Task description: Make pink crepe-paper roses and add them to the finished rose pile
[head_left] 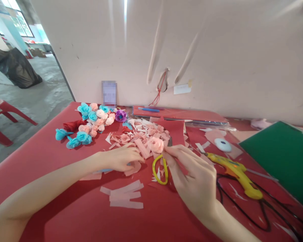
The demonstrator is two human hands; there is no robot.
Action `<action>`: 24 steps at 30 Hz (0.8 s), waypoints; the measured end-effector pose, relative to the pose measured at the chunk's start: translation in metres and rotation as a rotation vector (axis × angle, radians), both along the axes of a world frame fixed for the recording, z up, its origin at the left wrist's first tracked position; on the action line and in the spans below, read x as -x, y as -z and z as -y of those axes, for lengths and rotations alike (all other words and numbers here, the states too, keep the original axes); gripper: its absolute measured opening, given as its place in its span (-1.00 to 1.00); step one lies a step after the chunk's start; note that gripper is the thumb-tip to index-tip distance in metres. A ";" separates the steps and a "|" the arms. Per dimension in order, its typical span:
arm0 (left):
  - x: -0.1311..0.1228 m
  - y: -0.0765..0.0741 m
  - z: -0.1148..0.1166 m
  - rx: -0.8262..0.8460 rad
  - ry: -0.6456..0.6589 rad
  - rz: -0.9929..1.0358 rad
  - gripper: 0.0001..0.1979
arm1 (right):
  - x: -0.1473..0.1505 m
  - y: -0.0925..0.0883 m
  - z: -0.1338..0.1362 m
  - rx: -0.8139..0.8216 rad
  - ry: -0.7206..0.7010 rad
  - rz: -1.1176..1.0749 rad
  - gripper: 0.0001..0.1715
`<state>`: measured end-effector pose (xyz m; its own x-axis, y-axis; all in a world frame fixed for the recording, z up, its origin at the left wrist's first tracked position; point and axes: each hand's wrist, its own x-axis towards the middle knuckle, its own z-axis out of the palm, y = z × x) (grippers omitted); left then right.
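My right hand (192,174) pinches a small pale pink paper rose (156,145) between thumb and fingers, holding it up over the table. My left hand (123,157) is beside it, palm down, its fingers bent loosely over pink paper petals (134,169); nothing shows in its grasp, and its fingertips are partly hidden. Behind both hands spreads a heap of pink paper scraps (141,134). Scissors with yellow handles (154,171) lie between the hands, partly behind the rose and right hand. Several pale pink paper strips (126,195) lie in front of my left hand.
Blue, pink, red and purple paper flowers (92,116) cluster at the back left. A yellow glue gun (236,171) with a black cord lies right, near a white rounded device (222,145) and a green board (280,161). A pale panel (217,67) stands behind the red table (86,208).
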<state>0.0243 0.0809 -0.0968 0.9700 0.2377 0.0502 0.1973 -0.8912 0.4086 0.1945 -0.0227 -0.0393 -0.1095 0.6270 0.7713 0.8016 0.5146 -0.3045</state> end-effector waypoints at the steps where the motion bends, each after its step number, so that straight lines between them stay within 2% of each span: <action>1: 0.000 0.001 0.000 0.005 0.004 0.002 -0.66 | 0.000 0.000 0.000 -0.005 0.000 0.002 -0.85; 8: 0.000 0.002 0.000 0.004 0.000 0.034 -0.67 | 0.001 -0.001 0.001 -0.018 -0.006 -0.005 -0.85; 15: 0.000 0.002 -0.004 -0.005 0.051 0.061 -0.82 | 0.001 -0.002 0.001 -0.009 0.019 0.008 -0.85; 24: 0.000 -0.011 0.000 0.000 0.080 0.079 -0.72 | 0.001 -0.001 0.001 -0.024 0.037 0.013 -0.86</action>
<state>0.0247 0.0811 -0.0861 0.9789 0.1595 0.1276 0.0923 -0.9028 0.4201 0.1938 -0.0242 -0.0380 -0.0966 0.6123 0.7847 0.8238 0.4916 -0.2822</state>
